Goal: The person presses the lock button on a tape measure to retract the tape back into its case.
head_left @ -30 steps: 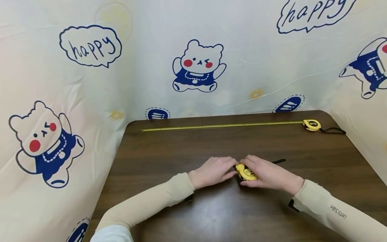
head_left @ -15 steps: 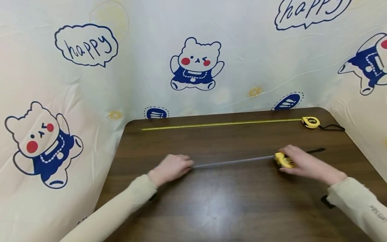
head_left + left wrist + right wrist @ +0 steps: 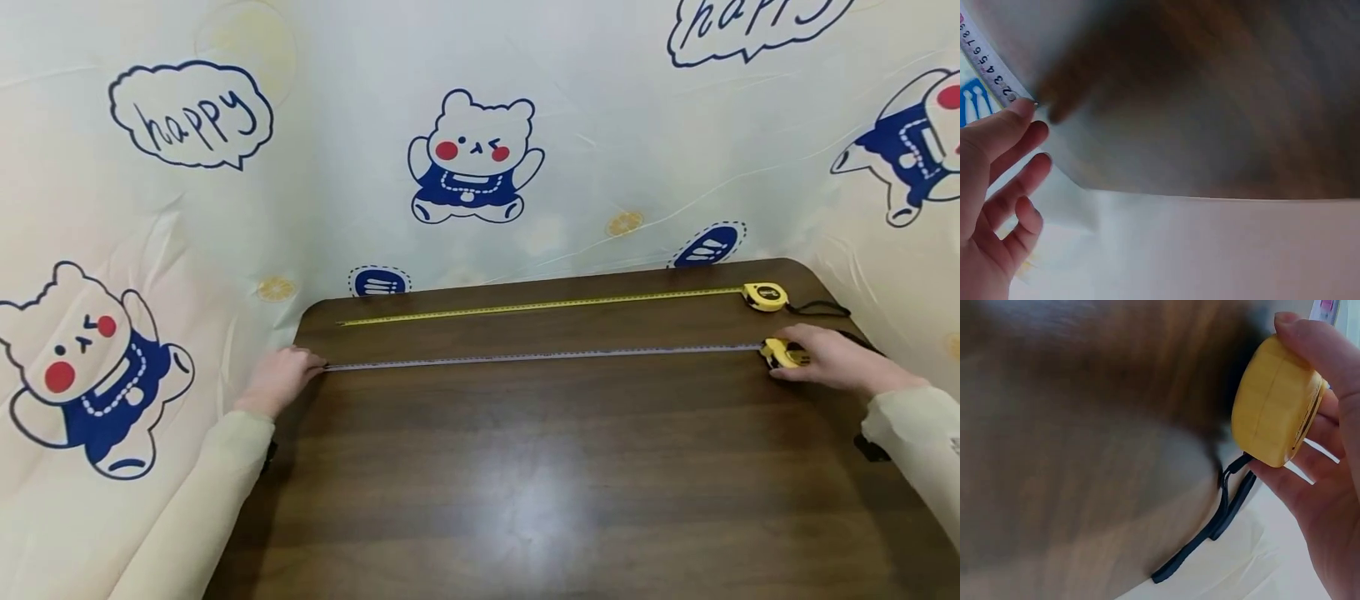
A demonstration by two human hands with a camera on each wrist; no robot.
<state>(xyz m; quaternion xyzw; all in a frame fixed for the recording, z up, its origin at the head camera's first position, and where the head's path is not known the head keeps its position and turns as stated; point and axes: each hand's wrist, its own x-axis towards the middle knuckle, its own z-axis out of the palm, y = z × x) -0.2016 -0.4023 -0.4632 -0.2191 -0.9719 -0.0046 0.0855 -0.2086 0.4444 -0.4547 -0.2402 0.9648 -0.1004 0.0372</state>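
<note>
My right hand (image 3: 836,360) grips the yellow case of a tape measure (image 3: 786,355) at the table's right side. Its whitish blade (image 3: 540,358) runs straight left across the table. At the left edge, my left hand (image 3: 283,379) pinches the blade's free end between thumb and fingers. Numbers show on that blade (image 3: 988,62) in the left wrist view, with the other fingers loosely bent. In the right wrist view, thumb and fingers wrap the yellow case (image 3: 1272,403), and a black wrist strap (image 3: 1191,550) hangs from it.
A second yellow tape measure (image 3: 766,297) lies behind, its yellow blade (image 3: 540,307) stretched left, roughly parallel to the held one. Both are near the back of the brown wooden table (image 3: 420,467). A printed cloth (image 3: 585,125) surrounds the table's back and sides.
My hands have moved apart, left hand leftward and right hand rightward, drawing the whitish blade out of the case. Both have also moved farther back, closer to the second tape measure.
</note>
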